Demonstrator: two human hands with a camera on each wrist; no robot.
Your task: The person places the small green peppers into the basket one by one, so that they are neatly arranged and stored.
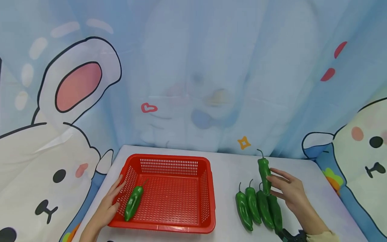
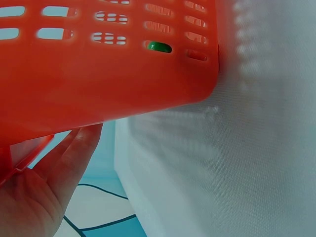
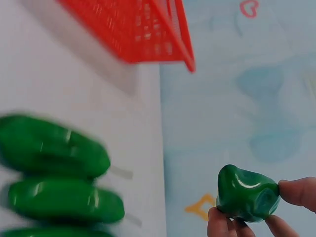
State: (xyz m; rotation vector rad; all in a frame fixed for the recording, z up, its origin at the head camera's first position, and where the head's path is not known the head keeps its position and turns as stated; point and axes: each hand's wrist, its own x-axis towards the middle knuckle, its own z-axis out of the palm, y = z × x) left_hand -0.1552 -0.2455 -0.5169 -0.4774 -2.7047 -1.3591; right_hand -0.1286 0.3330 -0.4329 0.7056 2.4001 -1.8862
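My right hand (image 1: 288,190) pinches a green chili pepper (image 1: 264,173) between thumb and fingers, its stem pointing up. In the right wrist view, the blunt end of that held pepper (image 3: 247,195) faces the camera. Several more green peppers (image 1: 243,210) lie side by side on the table just below it. At the left, my left hand (image 1: 107,205) rests against the left rim of a red plastic basket (image 1: 169,228), fingers extended. The left wrist view shows those fingers (image 2: 81,148) touching the basket's outer side. One green pepper (image 1: 133,203) lies inside, near the left wall.
A white-covered table (image 1: 226,188) bears the basket and the peppers. Behind it hangs a light blue curtain (image 1: 193,67) with cartoon animals. The basket's right wall (image 1: 208,198) stands between its inside and the row of peppers.
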